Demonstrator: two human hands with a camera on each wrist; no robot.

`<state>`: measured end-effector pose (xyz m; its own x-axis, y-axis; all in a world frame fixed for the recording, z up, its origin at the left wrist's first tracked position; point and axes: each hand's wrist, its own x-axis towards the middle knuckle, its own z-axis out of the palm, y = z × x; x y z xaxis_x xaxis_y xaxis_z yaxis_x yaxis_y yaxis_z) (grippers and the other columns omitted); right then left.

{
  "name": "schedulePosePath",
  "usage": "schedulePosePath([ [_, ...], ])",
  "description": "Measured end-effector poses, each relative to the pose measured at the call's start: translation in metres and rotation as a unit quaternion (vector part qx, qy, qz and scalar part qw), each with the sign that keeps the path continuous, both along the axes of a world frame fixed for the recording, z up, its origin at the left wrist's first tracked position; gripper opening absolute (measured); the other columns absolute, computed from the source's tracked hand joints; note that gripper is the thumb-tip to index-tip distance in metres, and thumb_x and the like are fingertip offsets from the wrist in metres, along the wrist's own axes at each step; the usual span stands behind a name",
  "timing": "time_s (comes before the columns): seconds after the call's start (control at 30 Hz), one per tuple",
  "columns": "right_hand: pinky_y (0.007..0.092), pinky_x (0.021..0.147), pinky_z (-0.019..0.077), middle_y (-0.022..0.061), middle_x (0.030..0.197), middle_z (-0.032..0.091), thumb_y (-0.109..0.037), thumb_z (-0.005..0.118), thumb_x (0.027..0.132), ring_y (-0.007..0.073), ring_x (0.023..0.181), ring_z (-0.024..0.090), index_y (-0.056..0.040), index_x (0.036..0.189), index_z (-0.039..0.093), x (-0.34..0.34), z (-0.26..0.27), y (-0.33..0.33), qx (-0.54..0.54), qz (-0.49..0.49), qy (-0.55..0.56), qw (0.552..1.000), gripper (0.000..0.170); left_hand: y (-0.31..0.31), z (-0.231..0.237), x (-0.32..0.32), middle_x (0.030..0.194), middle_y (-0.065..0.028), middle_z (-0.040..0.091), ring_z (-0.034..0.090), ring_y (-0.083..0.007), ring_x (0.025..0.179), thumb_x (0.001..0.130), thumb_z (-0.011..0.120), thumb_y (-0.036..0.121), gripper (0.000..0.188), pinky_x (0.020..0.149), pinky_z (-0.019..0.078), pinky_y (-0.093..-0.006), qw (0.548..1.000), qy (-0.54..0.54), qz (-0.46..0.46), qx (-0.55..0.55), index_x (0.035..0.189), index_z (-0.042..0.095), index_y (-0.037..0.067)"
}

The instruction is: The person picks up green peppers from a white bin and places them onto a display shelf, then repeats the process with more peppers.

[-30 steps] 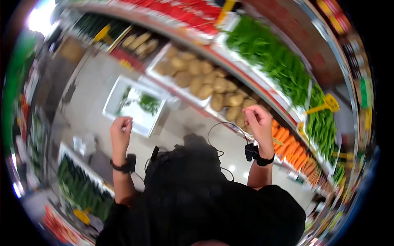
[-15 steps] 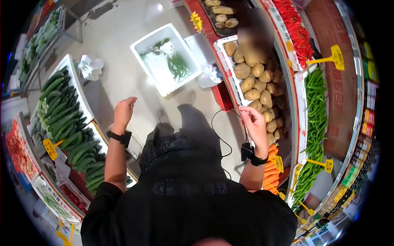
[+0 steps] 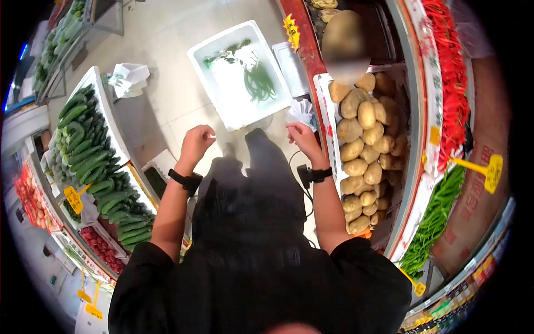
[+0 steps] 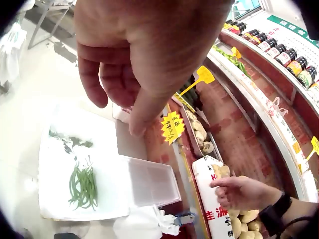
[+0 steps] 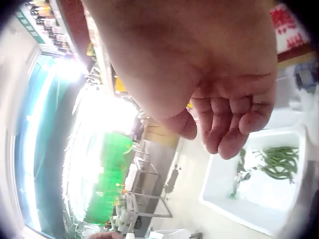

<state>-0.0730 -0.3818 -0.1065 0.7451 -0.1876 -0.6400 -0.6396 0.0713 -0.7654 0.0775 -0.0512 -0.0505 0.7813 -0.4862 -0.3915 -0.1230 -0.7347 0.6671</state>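
Both hands hang in front of the body over the aisle floor, their fingers loosely curled and holding nothing. My left hand (image 3: 196,146) is just short of a white foam box (image 3: 227,92) on the floor. In the box lie long green beans (image 3: 260,83) and some leafy scraps (image 3: 229,54). My right hand (image 3: 305,143) hangs near a crumpled white bag (image 3: 301,113), left of the potatoes (image 3: 361,147) in the head view. The left wrist view shows the same foam box (image 4: 55,174) beyond the left hand (image 4: 119,59). From the right wrist, the right hand's (image 5: 214,84) fingers overlap the box's corner.
Cucumbers (image 3: 89,153) fill a stand on the left. Red chillies (image 3: 448,72) and green peppers (image 3: 436,217) line a raised shelf on the right. A white bag (image 3: 128,80) lies on the floor, and a pale container (image 3: 290,69) stands beside the foam box.
The head view has swung round, and the potatoes and foam box sit further right than at first. The hands have come closer together, the right one moving inward from the potato stand. Both stay empty.
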Motion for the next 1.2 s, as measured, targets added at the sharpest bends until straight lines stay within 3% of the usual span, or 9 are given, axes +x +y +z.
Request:
schedulePosePath([
  [0.13, 0.0256, 0.058, 0.0462, 0.0063, 0.077, 0.062, -0.018, 0.054, 0.091, 0.0126, 0.065, 0.059, 0.0017, 0.106, 0.062, 0.03, -0.089, -0.008, -0.018, -0.027, 0.056, 0.998, 0.026, -0.055, -0.067, 0.022, 0.085, -0.0119, 0.069, 0.065, -0.0214, 0.073, 0.079, 0.069, 0.006, 0.015, 0.069, 0.0532, -0.0313, 0.996, 0.059, -0.061, -0.037, 0.094, 0.069, 0.004],
  [0.47, 0.0292, 0.059, 0.0502, 0.0096, 0.073, 0.064, -0.017, 0.053, 0.088, 0.0164, 0.061, 0.062, 0.0032, 0.095, 0.064, 0.11, -0.353, 0.022, 0.02, 0.03, 0.185, 0.982, 0.024, -0.12, -0.273, 0.06, 0.089, -0.0165, 0.068, 0.065, -0.0331, 0.08, 0.087, 0.058, 0.011, 0.016, 0.073, 0.0509, -0.0385, 0.982, 0.146, -0.071, -0.097, 0.097, 0.068, 0.004],
  [0.6, 0.0409, 0.077, 0.0494, 0.0206, 0.083, 0.067, -0.021, 0.052, 0.086, 0.0363, 0.082, 0.064, -0.0005, 0.087, 0.066, 0.163, -0.475, 0.024, -0.17, 0.168, 0.121, 0.963, 0.025, -0.106, -0.352, 0.075, 0.091, -0.015, 0.067, 0.064, -0.0321, 0.079, 0.086, 0.059, 0.009, 0.014, 0.073, 0.0507, -0.0387, 0.975, 0.168, -0.014, -0.142, 0.096, 0.066, 0.002],
  [0.63, 0.0312, 0.066, 0.0509, 0.0101, 0.08, 0.069, -0.019, 0.057, 0.088, 0.018, 0.07, 0.065, -0.0021, 0.097, 0.067, 0.17, -0.521, 0.023, -0.223, 0.191, 0.081, 0.952, 0.022, -0.1, -0.37, 0.074, 0.091, -0.015, 0.067, 0.064, -0.032, 0.078, 0.086, 0.059, 0.009, 0.014, 0.073, 0.0507, -0.0384, 0.972, 0.176, 0.016, -0.156, 0.096, 0.066, 0.002],
  [0.7, 0.0369, 0.075, 0.0519, 0.0146, 0.09, 0.07, -0.016, 0.061, 0.084, 0.0302, 0.084, 0.067, -0.0041, 0.098, 0.068, 0.205, -0.566, 0.026, -0.302, 0.199, 0.068, 0.93, 0.02, -0.087, -0.4, 0.077, 0.09, -0.0149, 0.067, 0.064, -0.0313, 0.078, 0.085, 0.059, 0.006, 0.013, 0.072, 0.0507, -0.0376, 0.96, 0.199, 0.074, -0.185, 0.095, 0.066, 0.002],
  [0.83, 0.0399, 0.079, 0.0512, 0.0164, 0.094, 0.068, -0.021, 0.062, 0.081, 0.0335, 0.091, 0.065, -0.0046, 0.102, 0.066, 0.25, -0.661, 0.023, -0.403, 0.215, 0.103, 0.884, 0.027, -0.055, -0.432, 0.088, 0.091, -0.0141, 0.067, 0.064, -0.0289, 0.081, 0.085, 0.059, 0.004, 0.014, 0.073, 0.0506, -0.0356, 0.964, 0.216, 0.048, -0.148, 0.097, 0.065, 0.001],
  [1.03, 0.0475, 0.081, 0.0511, 0.0184, 0.097, 0.067, -0.025, 0.063, 0.082, 0.0382, 0.095, 0.063, -0.0069, 0.098, 0.063, 0.281, -0.707, 0.049, -0.486, 0.213, 0.254, 0.809, 0.024, -0.043, -0.436, 0.146, 0.09, -0.0127, 0.066, 0.063, -0.0276, 0.084, 0.084, 0.059, 0.007, 0.014, 0.076, 0.0494, -0.0366, 0.937, 0.294, 0.087, -0.166, 0.096, 0.064, 0.002],
  [1.13, 0.0506, 0.081, 0.0512, 0.0174, 0.102, 0.066, -0.025, 0.055, 0.084, 0.0358, 0.098, 0.063, -0.006, 0.099, 0.058, 0.269, -0.73, 0.049, -0.503, 0.18, 0.218, 0.817, 0.024, -0.038, -0.44, 0.153, 0.091, -0.0128, 0.066, 0.064, -0.0271, 0.083, 0.084, 0.059, 0.007, 0.015, 0.076, 0.0495, -0.0355, 0.926, 0.32, 0.123, -0.157, 0.097, 0.064, 0.001],
  [1.2, 0.0529, 0.079, 0.0491, 0.0251, 0.088, 0.066, -0.024, 0.054, 0.085, 0.0442, 0.087, 0.063, -0.0038, 0.097, 0.057, 0.263, -0.736, 0.057, -0.496, 0.116, 0.21, 0.835, 0.023, -0.035, -0.444, 0.152, 0.091, -0.0129, 0.066, 0.064, -0.0267, 0.083, 0.084, 0.059, 0.007, 0.015, 0.076, 0.0497, -0.035, 0.924, 0.331, 0.128, -0.144, 0.098, 0.064, 0.001],
])
